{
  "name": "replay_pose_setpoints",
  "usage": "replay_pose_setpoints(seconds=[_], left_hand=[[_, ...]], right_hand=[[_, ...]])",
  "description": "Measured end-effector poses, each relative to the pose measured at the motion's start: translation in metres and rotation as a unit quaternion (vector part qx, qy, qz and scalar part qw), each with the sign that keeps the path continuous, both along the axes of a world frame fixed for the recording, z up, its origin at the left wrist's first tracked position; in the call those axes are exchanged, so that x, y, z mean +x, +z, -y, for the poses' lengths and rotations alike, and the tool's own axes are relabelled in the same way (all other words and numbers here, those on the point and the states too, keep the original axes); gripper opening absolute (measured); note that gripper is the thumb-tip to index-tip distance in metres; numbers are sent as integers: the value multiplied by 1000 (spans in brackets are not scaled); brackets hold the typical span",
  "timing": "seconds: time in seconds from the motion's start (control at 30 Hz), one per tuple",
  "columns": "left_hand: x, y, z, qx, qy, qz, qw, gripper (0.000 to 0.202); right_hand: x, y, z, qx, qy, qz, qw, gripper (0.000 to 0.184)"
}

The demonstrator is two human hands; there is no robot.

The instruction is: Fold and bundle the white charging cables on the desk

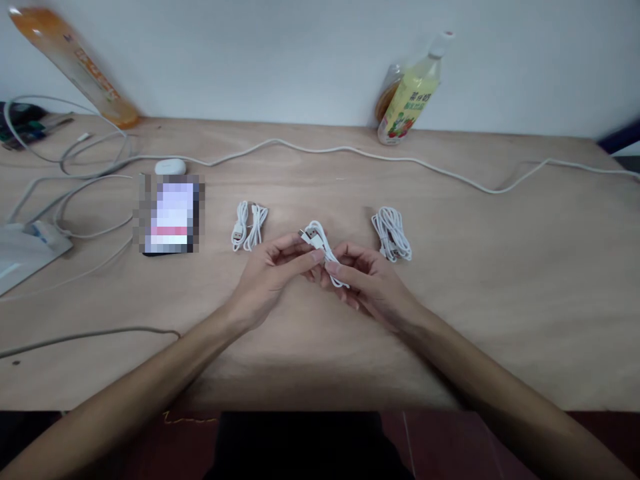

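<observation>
A white USB cable [321,235], folded into a small bundle, is pinched between my two hands above the table. My left hand [273,270] grips it near the plug end, thumb on top, with the metal connector poking out at the upper left. On the other side, my right hand [373,280] has its thumb pressed on the bundle's lower part. The fingers beneath are partly hidden. Left of the hands lies a coiled white cable [256,225] with its USB plug showing. Another coiled white cable [393,230] rests to the right, just beyond my right hand.
A phone [173,217], blurred out, and a white earbud case [170,167] lie at left. A long white cord [345,149] runs across the wooden table [500,267]. An orange bottle [75,67] and a yellow drink bottle [413,97] stand by the wall. Loose cables [65,190] tangle at far left.
</observation>
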State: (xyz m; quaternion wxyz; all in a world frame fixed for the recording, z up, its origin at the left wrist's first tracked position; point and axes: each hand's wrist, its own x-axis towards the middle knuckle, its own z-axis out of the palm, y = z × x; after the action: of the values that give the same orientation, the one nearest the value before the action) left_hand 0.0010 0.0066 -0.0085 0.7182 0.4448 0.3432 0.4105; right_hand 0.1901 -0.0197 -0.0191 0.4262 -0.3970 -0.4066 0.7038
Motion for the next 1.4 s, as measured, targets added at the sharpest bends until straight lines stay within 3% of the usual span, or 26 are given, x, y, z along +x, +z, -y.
replay_pose_setpoints(seconds=[0.73,1.03,1.4], left_hand=[[-1,2,0,-36,37,-16,999,32],[-1,4,0,-23,32,-32,999,22],[-2,5,2,24,21,-45,998,25]], right_hand=[[3,4,-1,-55,54,-67,995,35],[4,4,0,-53,65,-75,994,34],[3,7,1,-73,55,-105,990,35]])
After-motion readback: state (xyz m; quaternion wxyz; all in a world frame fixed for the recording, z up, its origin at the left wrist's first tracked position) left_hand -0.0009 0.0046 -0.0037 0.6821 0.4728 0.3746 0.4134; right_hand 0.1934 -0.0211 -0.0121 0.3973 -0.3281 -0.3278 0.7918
